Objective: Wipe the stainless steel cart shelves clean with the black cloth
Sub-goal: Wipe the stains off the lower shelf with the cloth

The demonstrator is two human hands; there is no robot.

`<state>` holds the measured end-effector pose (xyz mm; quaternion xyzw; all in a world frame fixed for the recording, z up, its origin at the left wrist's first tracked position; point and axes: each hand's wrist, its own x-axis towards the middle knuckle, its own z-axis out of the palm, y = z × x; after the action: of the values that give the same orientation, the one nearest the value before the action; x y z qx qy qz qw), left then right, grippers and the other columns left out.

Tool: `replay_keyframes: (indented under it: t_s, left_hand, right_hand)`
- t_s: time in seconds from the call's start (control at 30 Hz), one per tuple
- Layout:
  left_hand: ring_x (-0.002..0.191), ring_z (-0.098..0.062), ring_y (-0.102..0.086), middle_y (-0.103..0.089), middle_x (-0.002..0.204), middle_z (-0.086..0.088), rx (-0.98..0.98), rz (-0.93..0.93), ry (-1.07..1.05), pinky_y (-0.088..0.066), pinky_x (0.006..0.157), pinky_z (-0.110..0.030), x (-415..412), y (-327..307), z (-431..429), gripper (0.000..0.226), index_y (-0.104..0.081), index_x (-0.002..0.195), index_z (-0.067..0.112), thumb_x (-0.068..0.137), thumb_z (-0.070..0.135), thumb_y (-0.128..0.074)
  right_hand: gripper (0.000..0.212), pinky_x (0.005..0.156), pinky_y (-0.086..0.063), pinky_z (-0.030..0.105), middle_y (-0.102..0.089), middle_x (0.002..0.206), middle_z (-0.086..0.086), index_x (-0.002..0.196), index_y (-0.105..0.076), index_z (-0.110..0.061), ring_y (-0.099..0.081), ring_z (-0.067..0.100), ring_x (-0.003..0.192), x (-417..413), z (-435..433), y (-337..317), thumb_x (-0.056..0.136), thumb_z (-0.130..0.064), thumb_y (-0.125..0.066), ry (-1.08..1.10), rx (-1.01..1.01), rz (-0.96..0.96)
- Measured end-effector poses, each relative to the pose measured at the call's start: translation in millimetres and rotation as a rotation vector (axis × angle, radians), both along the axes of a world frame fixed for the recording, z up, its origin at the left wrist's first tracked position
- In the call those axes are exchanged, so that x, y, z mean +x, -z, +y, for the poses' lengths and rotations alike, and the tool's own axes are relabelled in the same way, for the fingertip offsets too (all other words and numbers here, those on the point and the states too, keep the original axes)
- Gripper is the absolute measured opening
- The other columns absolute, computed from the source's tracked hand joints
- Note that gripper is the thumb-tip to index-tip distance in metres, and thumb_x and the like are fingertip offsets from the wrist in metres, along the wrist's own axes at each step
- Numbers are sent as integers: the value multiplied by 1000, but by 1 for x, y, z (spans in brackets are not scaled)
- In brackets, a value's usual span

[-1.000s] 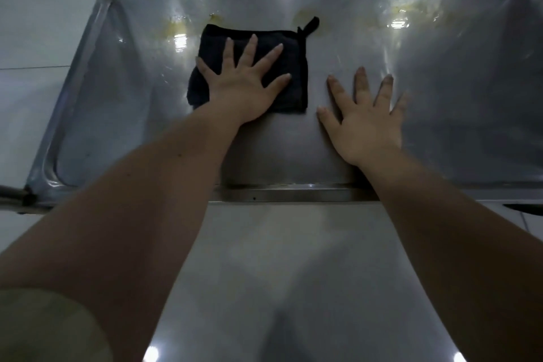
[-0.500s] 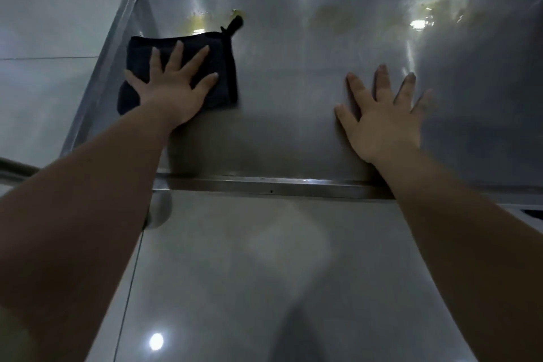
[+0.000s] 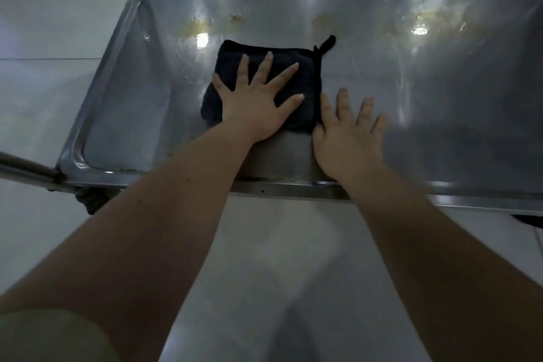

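Black cloth (image 3: 305, 73), folded, hanging loop at its far right corner, flat on stainless steel cart shelf (image 3: 440, 103) left of centre, pressed by left hand (image 3: 258, 106) with fingers spread straight; right hand (image 3: 346, 138) flat and empty just beside it; yellowish smears (image 3: 199, 27) along far edge.

Left hand (image 3: 258, 106) flat, palm down, fingers straight, spread wide. Right hand (image 3: 346, 135) just beside it, also flat, palm down, fingers spread. Left forearm (image 3: 176, 200) and right forearm (image 3: 411, 229) bare, stretched forward.
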<state>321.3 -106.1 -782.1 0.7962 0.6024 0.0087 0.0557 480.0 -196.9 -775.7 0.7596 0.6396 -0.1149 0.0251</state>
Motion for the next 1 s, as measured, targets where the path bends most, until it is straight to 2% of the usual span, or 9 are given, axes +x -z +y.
replay_keyframes:
  t_s: [0.2, 0.33, 0.43, 0.5, 0.67, 0.87, 1.0]
  left_hand:
    - [149, -24, 9, 2, 163, 14, -29, -6, 17, 7, 104, -74, -19, -3, 2, 64, 1, 139, 67, 79, 85, -9]
    - [149, -23, 8, 1, 162, 16, -65, 32, -129, 2, 103, -76, -97, -8, 15, 63, -1, 138, 68, 78, 84, -12]
    - [149, -22, 6, 1, 162, 18, -86, 59, -229, 2, 105, -75, -158, -10, 13, 65, -3, 138, 68, 76, 84, -11]
    - [149, -22, 6, 3, 162, 19, -97, 74, -232, 3, 106, -73, -171, -11, 9, 64, -1, 137, 70, 76, 84, -10]
    - [149, -26, 9, 5, 162, 17, -108, 52, -264, 5, 106, -74, -147, -11, -5, 63, 3, 137, 70, 77, 83, -9]
    - [148, -28, 12, 8, 162, 15, -84, 35, -89, 9, 103, -75, -63, -6, -28, 63, 7, 138, 68, 79, 83, -7]
    - [148, -28, 12, 7, 162, 14, -41, 8, -26, 12, 103, -73, -19, -2, -40, 63, 6, 140, 66, 81, 83, -8]
  right_hand:
    - [57, 116, 6, 61, 12, 163, -2, 154, 10, -35, 13, 40, 147, -2, -11, 5, 102, -48, -9, -20, 48, -44]
    - [57, 116, 5, 61, 6, 164, 0, 155, 1, -34, 8, 43, 147, -1, -12, 2, 102, -47, -14, -22, 79, -36]
    - [57, 116, 6, 62, 6, 164, 1, 155, 3, -32, 8, 45, 147, -3, -13, 2, 102, -46, -13, -15, 80, -60]
    - [57, 115, 6, 63, 7, 164, 2, 155, 4, -32, 8, 46, 146, -5, -12, 3, 102, -45, -12, -15, 76, -75]
    - [57, 115, 6, 64, 7, 164, 3, 155, 4, -30, 8, 46, 146, -3, -13, 2, 102, -45, -11, -18, 59, -82]
    - [60, 114, 3, 66, 6, 164, 3, 156, 2, -29, 8, 46, 146, -4, -13, 0, 101, -49, -12, -28, 25, -82]
    - [60, 114, 2, 65, 7, 164, -1, 155, 3, -31, 9, 37, 148, -3, -21, -4, 101, -51, -14, -97, -2, -64]
